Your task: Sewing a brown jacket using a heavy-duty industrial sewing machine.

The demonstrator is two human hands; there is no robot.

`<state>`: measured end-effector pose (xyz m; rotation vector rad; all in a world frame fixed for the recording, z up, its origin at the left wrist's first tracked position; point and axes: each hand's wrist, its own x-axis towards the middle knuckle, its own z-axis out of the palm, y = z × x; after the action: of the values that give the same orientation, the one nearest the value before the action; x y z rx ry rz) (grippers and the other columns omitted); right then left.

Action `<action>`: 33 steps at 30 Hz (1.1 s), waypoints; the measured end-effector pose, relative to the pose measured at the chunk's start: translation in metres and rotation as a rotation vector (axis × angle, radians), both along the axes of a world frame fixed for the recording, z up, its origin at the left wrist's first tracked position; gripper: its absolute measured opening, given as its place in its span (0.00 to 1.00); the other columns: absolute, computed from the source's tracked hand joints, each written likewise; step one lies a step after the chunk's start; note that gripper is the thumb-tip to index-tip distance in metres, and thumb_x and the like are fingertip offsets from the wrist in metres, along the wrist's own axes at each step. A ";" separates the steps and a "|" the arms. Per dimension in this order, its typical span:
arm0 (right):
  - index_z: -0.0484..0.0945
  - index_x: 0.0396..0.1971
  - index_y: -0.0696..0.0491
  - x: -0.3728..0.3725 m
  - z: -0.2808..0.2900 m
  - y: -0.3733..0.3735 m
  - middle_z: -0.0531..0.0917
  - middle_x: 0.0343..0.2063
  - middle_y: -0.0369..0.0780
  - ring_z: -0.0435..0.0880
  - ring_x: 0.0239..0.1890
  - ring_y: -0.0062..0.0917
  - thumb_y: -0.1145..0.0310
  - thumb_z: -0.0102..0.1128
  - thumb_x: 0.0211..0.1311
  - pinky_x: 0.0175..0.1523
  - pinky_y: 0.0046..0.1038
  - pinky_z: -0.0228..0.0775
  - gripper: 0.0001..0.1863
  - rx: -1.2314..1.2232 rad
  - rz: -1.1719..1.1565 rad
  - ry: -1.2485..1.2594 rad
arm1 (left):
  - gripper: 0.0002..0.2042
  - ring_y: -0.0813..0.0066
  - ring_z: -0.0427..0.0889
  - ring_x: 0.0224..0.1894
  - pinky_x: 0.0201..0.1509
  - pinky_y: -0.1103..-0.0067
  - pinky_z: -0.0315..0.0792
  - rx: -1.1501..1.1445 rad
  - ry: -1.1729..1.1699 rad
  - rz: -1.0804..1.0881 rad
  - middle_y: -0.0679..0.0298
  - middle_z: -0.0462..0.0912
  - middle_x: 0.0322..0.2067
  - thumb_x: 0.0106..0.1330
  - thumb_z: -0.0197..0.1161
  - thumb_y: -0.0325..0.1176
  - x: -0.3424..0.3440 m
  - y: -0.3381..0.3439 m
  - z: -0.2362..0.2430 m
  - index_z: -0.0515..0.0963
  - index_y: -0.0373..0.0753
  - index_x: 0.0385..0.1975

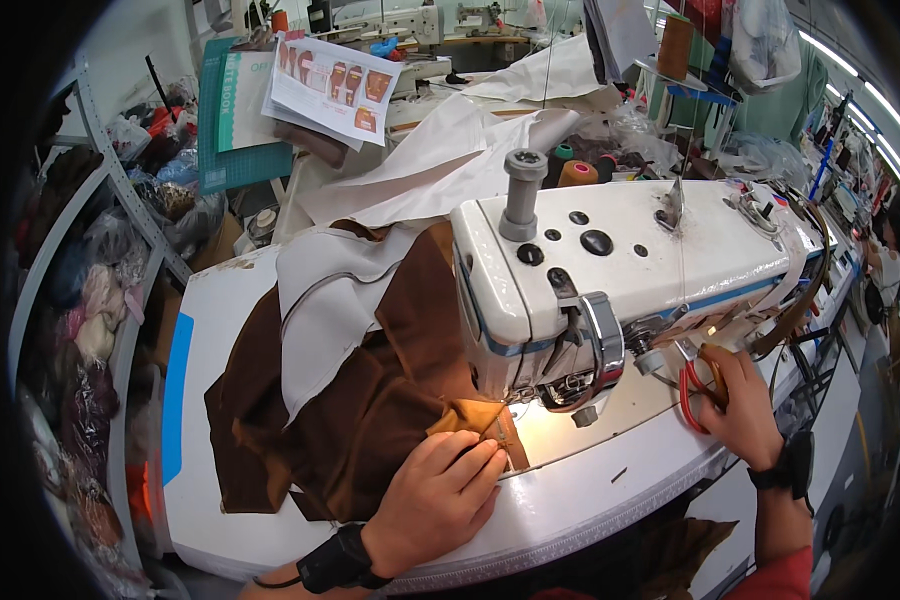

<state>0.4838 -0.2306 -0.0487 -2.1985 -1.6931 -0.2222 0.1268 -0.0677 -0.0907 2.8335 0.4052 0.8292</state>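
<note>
Brown fabric (pixel 355 415) lies in folds on the sewing machine's table, its corner under the lamp beside the needle area. My left hand (pixel 435 490) is closed over that lit corner, fingertips together on the cloth; the thumb is hidden. A pale grey lining piece (pixel 320 300) lies across the brown fabric. To the right of the machine head, my right hand (pixel 740 405) grips a pair of scissors (pixel 686 395) with red and orange handles. Their blades point up towards the machine arm. The white sewing machine (pixel 620 240) stands between the two hands.
White sheets (pixel 440 160) are heaped behind the machine, with thread cones (pixel 577 174) beside them. Printed pages (pixel 332 85) and a green cutting mat (pixel 245 165) stand at the back left. A metal shelf (pixel 120 190) full of bagged materials borders the left side.
</note>
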 end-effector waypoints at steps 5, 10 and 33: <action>0.81 0.60 0.44 -0.029 0.010 0.003 0.79 0.36 0.40 0.84 0.34 0.34 0.72 0.74 0.48 0.34 0.33 0.79 0.33 -0.179 0.390 -0.054 | 0.16 0.60 0.82 0.54 0.58 0.65 0.79 -0.008 0.008 0.002 0.61 0.85 0.49 0.59 0.72 0.29 -0.001 0.000 0.003 0.85 0.35 0.48; 0.82 0.61 0.38 -0.042 0.005 0.036 0.75 0.31 0.36 0.81 0.31 0.29 0.68 0.75 0.47 0.29 0.31 0.73 0.35 -0.172 0.564 -0.140 | 0.16 0.61 0.82 0.54 0.59 0.65 0.79 -0.014 -0.004 0.009 0.61 0.85 0.48 0.59 0.72 0.29 -0.002 0.002 0.002 0.86 0.35 0.47; 0.79 0.65 0.42 -0.045 -0.001 0.058 0.75 0.31 0.37 0.81 0.27 0.28 0.70 0.68 0.56 0.27 0.30 0.74 0.32 -0.167 0.713 -0.190 | 0.16 0.62 0.81 0.55 0.60 0.66 0.77 -0.033 -0.021 -0.004 0.60 0.84 0.49 0.59 0.71 0.30 0.000 0.003 0.000 0.84 0.34 0.47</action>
<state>0.4389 -0.1723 -0.0496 -1.5635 -2.5508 -0.1039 0.1264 -0.0650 -0.0904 2.7921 0.4069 0.8437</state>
